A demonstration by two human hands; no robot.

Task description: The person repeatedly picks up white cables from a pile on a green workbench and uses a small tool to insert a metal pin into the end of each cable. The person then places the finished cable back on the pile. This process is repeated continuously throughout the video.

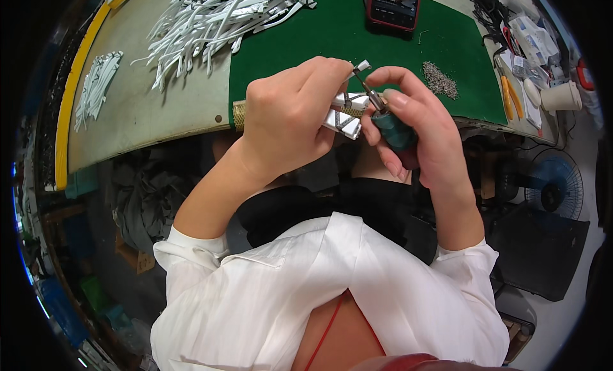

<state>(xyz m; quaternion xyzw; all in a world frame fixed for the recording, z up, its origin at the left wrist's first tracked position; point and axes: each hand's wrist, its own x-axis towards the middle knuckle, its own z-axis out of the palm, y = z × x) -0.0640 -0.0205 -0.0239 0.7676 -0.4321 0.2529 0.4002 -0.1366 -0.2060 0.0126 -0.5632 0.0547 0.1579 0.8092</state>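
Screwdriver (394, 129) is grasped by right fingers (410, 105), white eyeglass temples (343, 123) by left fingers (329, 76). Work seems unfinished; completion of the upper-left heap (211, 21) cannot be told.

The phone (394, 10) lies on the mat (345, 26), right of the strips (217, 20). Pliers (511, 98) lie between mat and cup (563, 97).

The grey desk (159, 112) bears a green mat (319, 42), a heap of white strips (214, 16) and a smaller bundle (98, 89).
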